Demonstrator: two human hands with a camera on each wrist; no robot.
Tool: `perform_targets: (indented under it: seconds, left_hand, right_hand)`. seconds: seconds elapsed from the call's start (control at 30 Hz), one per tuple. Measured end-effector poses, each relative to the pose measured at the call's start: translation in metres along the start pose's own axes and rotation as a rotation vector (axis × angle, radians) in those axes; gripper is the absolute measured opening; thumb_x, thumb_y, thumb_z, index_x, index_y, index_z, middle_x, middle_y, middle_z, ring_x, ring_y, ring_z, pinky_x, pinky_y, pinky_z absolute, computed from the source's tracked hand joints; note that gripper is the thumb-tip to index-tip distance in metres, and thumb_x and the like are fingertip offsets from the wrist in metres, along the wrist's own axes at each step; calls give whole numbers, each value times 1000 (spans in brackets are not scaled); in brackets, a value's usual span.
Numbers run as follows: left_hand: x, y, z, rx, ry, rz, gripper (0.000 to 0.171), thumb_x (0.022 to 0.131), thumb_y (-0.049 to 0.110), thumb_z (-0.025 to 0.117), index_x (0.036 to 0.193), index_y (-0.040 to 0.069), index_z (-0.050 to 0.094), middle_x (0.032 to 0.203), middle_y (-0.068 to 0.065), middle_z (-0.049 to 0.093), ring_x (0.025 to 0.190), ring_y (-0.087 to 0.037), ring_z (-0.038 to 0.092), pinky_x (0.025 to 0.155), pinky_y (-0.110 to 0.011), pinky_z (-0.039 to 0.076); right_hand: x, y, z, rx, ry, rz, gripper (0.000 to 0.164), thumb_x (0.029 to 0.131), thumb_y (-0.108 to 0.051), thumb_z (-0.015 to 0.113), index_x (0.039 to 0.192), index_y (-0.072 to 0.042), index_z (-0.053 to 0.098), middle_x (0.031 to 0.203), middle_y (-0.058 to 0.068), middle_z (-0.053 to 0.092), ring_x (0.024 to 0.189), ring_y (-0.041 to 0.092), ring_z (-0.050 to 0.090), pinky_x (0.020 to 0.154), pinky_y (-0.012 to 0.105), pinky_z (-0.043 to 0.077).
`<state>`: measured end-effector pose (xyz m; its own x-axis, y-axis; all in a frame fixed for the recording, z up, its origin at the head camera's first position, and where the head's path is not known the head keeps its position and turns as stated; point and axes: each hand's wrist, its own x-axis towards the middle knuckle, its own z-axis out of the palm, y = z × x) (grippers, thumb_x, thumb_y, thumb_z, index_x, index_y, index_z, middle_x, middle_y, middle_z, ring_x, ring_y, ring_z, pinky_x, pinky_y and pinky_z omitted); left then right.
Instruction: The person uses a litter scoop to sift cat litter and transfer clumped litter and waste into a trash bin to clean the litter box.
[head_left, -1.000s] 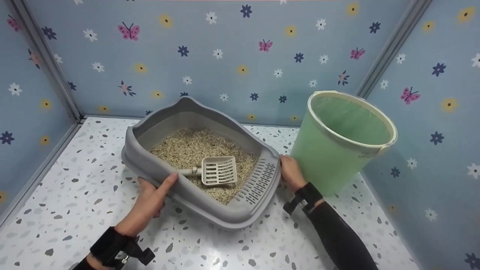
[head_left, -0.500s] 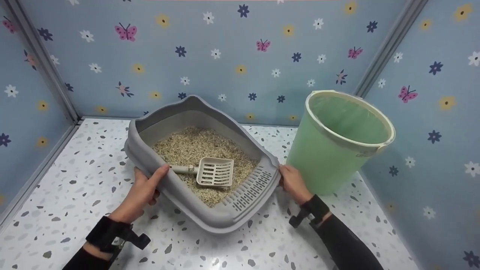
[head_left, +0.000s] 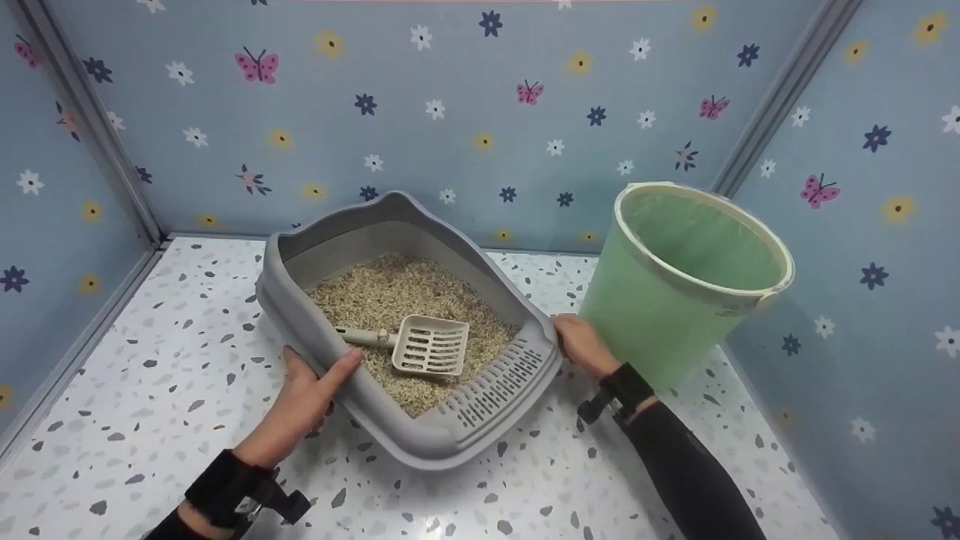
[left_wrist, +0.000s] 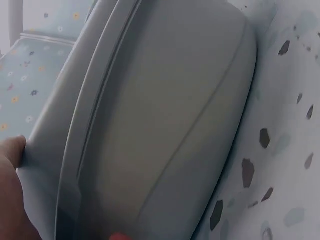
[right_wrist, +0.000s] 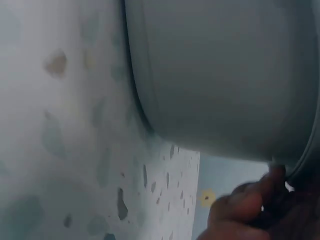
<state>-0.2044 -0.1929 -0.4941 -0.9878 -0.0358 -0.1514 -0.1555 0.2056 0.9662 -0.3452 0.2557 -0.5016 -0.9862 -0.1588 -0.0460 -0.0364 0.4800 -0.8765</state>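
A grey cat litter box stands turned at an angle on the speckled surface, with tan litter inside. On the litter lies a pale slotted litter scoop, its handle pointing left towards the near-left wall. My left hand grips that wall's rim, thumb on top and fingers beneath it. At the right corner, beside the perforated step, my right hand holds the rim; its fingertips are partly hidden in the head view. The right wrist view shows the curled fingers under the rim.
A light green waste bin with a cream rim and a clear liner stands close beside my right hand. Blue flower-patterned panels rise behind and on both sides. The white speckled surface extends around the box.
The litter box has turned slightly clockwise, its far end going right and its near corner going left. The scoop has shifted a little left with it. Both hands have stayed on the rim.
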Motion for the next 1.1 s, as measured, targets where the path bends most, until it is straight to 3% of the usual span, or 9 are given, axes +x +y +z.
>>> perform_targets:
  seconds: [0.23, 0.4, 0.57, 0.73, 0.8, 0.83, 0.9, 0.97, 1.1]
  left_hand:
    - [9, 0, -2, -43, 0, 32, 104, 108, 59, 69, 169, 14, -2, 87, -2, 48, 62, -12, 42, 50, -26, 40]
    - [25, -4, -17, -39, -48, 43, 101, 109, 60, 64, 173, 22, -3, 87, -2, 47, 63, -13, 40, 53, -25, 38]
    - [40, -9, -28, -4, -91, 64, 102, 111, 63, 58, 178, 29, -11, 92, -4, 45, 64, -15, 40, 57, -27, 40]
    - [28, -11, -26, 15, -98, 26, 110, 111, 67, 54, 173, 29, -29, 95, -6, 46, 66, -17, 41, 60, -30, 43]
    - [17, -10, -21, 28, -110, 10, 115, 111, 68, 54, 169, 24, -35, 121, -31, 56, 88, -30, 63, 83, -36, 59]
    - [13, -9, -18, 34, -115, 6, 117, 111, 67, 55, 168, 22, -37, 140, -44, 49, 110, -40, 67, 102, -42, 59]
    - [5, -7, -13, 65, -122, 9, 121, 111, 67, 56, 165, 16, -40, 174, -45, 5, 156, -52, 39, 131, -55, 36]
    - [0, -6, -10, 73, -122, 23, 123, 111, 65, 58, 165, 13, -40, 175, -23, -30, 167, -50, -4, 136, -59, 6]
    - [-2, -5, -10, 62, -98, 43, 123, 110, 64, 61, 167, 14, -36, 178, -23, -24, 168, -47, -2, 136, -57, 6]
  right_hand:
    - [-18, -7, -5, 44, -93, -30, 45, 121, -29, 40, 127, -1, 75, 71, -4, 57, 52, 5, 39, 46, 21, 33]
    - [-41, -5, 3, 154, -122, -46, 41, 121, -25, 41, 111, -2, 74, 72, -3, 54, 55, 7, 39, 48, 20, 33]
    - [-61, -3, 9, 226, -167, -50, 40, 121, -25, 43, 87, -12, 60, 69, -4, 46, 56, 8, 36, 49, 20, 29]
    - [-55, -8, 11, 211, -165, -34, 39, 118, -22, 45, 87, -12, 65, 68, -3, 46, 54, 8, 35, 48, 20, 28]
    - [-44, -12, 11, 189, -157, -19, 39, 118, -24, 46, 89, -11, 68, 68, -3, 49, 53, 7, 37, 47, 19, 30]
    - [-39, -14, 11, 167, -151, -23, 38, 118, -25, 46, 90, -11, 69, 68, -3, 50, 52, 7, 38, 46, 20, 31]
    - [-27, -17, 11, 127, -146, -27, 38, 118, -27, 47, 92, -11, 70, 69, -3, 55, 52, 7, 43, 46, 20, 35]
    - [-17, -19, 12, 94, -140, -45, 38, 118, -27, 47, 96, -8, 72, 73, -2, 58, 54, 7, 47, 48, 21, 40]
    - [-8, -19, 13, 72, -157, -67, 40, 119, -24, 44, 107, 0, 74, 76, -1, 63, 58, 8, 53, 52, 22, 44]
